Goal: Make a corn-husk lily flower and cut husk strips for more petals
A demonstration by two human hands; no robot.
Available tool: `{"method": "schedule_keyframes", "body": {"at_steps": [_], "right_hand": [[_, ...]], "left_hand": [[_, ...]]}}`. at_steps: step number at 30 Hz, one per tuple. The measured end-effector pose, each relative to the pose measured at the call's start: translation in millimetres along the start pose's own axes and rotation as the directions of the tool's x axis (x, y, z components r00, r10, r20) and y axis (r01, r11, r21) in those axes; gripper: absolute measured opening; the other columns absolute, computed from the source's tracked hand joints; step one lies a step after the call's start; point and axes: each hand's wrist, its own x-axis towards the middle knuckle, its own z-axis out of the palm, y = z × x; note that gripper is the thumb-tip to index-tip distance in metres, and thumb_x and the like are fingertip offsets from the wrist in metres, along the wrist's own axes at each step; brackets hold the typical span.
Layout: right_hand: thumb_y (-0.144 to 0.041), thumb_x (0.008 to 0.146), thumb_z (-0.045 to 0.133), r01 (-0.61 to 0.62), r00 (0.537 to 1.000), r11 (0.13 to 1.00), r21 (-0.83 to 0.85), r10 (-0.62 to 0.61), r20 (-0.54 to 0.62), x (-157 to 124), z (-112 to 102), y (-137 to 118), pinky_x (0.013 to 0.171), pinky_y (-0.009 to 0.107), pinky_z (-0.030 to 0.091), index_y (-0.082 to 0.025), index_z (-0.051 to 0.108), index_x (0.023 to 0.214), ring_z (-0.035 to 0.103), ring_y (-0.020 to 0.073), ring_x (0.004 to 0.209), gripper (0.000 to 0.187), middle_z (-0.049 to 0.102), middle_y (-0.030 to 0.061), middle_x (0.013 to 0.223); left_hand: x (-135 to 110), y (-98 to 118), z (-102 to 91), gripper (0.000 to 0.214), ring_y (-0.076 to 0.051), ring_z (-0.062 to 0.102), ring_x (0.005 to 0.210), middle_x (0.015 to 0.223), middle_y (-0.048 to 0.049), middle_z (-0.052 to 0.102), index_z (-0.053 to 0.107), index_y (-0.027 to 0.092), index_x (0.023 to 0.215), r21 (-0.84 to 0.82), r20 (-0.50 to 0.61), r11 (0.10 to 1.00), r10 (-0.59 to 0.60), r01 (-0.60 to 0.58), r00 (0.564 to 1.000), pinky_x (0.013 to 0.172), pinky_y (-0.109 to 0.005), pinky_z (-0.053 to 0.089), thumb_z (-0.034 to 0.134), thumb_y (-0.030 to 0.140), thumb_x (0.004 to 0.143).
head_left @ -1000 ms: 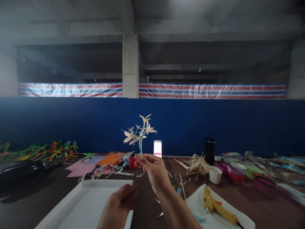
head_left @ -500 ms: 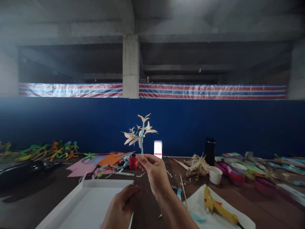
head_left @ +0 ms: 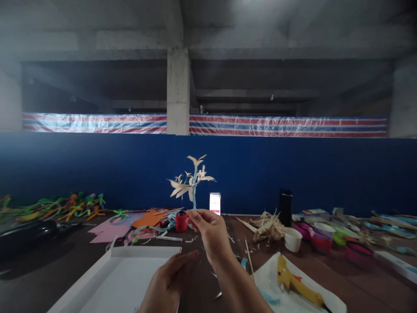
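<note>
Fingers and thumb of the right hand clamped together on the lower end of a model plant, which is held upright above the table at the centre of the view; its stem is light blue, and its pale, pointed leaves spread in clusters at the top and on side branches. The left hand, lower and nearer the viewer, lies apart from the plant with its fingers directed inward; they are shadowed and blurred, so whether their tips meet cannot be told. Beneath and beside this hand is a white tray with raised edges. To the right of the right forearm, a thin stick lies near a white sheet, on which rests a yellow glue gun. Farther back on the brown table are, from left to right, pink paper, orange paper, a small red container, a lit phone, a bundle of dry husks, a black cylinder and a white cup. At the far left, multicoloured figures lie heaped. A blue partition stands behind, with striped sheeting and a concrete pillar visible above it.
</note>
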Motion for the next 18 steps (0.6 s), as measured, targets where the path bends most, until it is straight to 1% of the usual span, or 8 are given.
{"method": "schedule_keyframes", "body": {"at_steps": [2, 4, 7, 10, 12, 15, 16, 18], "right_hand": [[-0.041, 0.068, 0.072, 0.007, 1.0, 1.0, -0.006, -0.007, -0.013, 4, -3, -2, 0.05, 0.022, 0.04, -0.013, 0.073, 0.073, 0.048, 0.0103, 0.051, 0.028, 0.062, 0.0022, 0.055], [-0.041, 0.069, 0.072, 0.014, 1.0, 1.0, -0.025, -0.015, -0.02, 7, -5, -5, 0.049, 0.022, 0.04, -0.013, 0.073, 0.071, 0.047, 0.0093, 0.05, 0.028, 0.063, 0.0024, 0.056], [-0.04, 0.068, 0.073, 0.025, 0.999, 0.998, -0.06, -0.027, -0.036, 9, -6, -6, 0.051, 0.021, 0.04, -0.012, 0.072, 0.069, 0.048, 0.0087, 0.051, 0.028, 0.065, 0.0033, 0.059], [-0.04, 0.068, 0.073, 0.03, 0.999, 0.996, -0.082, -0.033, -0.043, 8, -5, -5, 0.051, 0.022, 0.039, -0.013, 0.073, 0.071, 0.048, 0.0089, 0.051, 0.028, 0.065, 0.0026, 0.059], [-0.041, 0.069, 0.072, 0.026, 0.999, 0.996, -0.086, -0.03, -0.04, 7, -3, -4, 0.05, 0.022, 0.039, -0.014, 0.073, 0.071, 0.047, 0.0088, 0.05, 0.027, 0.063, 0.0014, 0.056], [-0.043, 0.07, 0.07, 0.013, 0.999, 0.996, -0.094, -0.016, -0.041, 4, -1, -5, 0.05, 0.022, 0.039, -0.013, 0.072, 0.066, 0.047, 0.0089, 0.049, 0.029, 0.062, 0.0015, 0.054], [-0.043, 0.07, 0.07, 0.007, 0.999, 0.996, -0.093, -0.011, -0.045, 3, 0, -5, 0.05, 0.022, 0.039, -0.013, 0.072, 0.065, 0.047, 0.0093, 0.05, 0.03, 0.062, 0.002, 0.055], [-0.043, 0.068, 0.071, -0.01, 0.999, 0.996, -0.086, 0.006, -0.05, 2, 0, -4, 0.051, 0.022, 0.04, -0.013, 0.072, 0.067, 0.05, 0.0106, 0.051, 0.031, 0.062, 0.0027, 0.055]], "left_hand": [[2, -4, -6.0, 0.034, -0.013, 0.054, 0.06, 0.079, -0.0067, 0.07, 0.074, 0.021, 0.089, -0.109, -0.009, 0.994, -0.026, 0.025, 1.0, 0.051, -0.022, 0.041, 0.065, 0.045, 0.067], [6, -5, -12.8, 0.035, -0.015, 0.058, 0.066, 0.085, -0.0086, 0.073, 0.074, 0.021, 0.088, -0.216, -0.029, 0.973, -0.089, 0.08, 0.996, 0.056, -0.023, 0.044, 0.068, 0.045, 0.064], [13, 0, -16.6, 0.041, -0.019, 0.064, 0.077, 0.089, -0.0102, 0.073, 0.073, 0.02, 0.092, -0.275, -0.028, 0.944, -0.199, 0.184, 0.98, 0.064, -0.027, 0.049, 0.074, 0.045, 0.059], [19, 9, -8.3, 0.05, -0.018, 0.064, 0.073, 0.085, -0.0088, 0.074, 0.071, 0.019, 0.097, -0.318, -0.026, 0.936, -0.167, 0.151, 0.986, 0.061, -0.025, 0.048, 0.078, 0.043, 0.054], [20, 16, -0.1, 0.045, -0.016, 0.062, 0.066, 0.076, -0.0068, 0.072, 0.072, 0.016, 0.094, -0.254, -0.026, 0.961, -0.119, 0.108, 0.993, 0.058, -0.024, 0.047, 0.075, 0.045, 0.059], [18, 23, 8.2, 0.034, -0.013, 0.056, 0.056, 0.06, -0.003, 0.066, 0.072, 0.014, 0.077, -0.08, -0.016, 0.994, -0.072, 0.07, 0.997, 0.055, -0.022, 0.046, 0.066, 0.046, 0.069], [17, 24, 9.3, 0.032, -0.012, 0.055, 0.055, 0.058, -0.0022, 0.065, 0.071, 0.014, 0.074, -0.043, -0.015, 0.997, -0.062, 0.061, 0.998, 0.055, -0.022, 0.046, 0.065, 0.045, 0.069], [14, 24, 9.9, 0.028, -0.013, 0.056, 0.057, 0.062, -0.0017, 0.066, 0.071, 0.015, 0.076, 0.003, -0.02, 0.999, -0.044, 0.044, 0.999, 0.057, -0.022, 0.047, 0.065, 0.042, 0.069]]}}
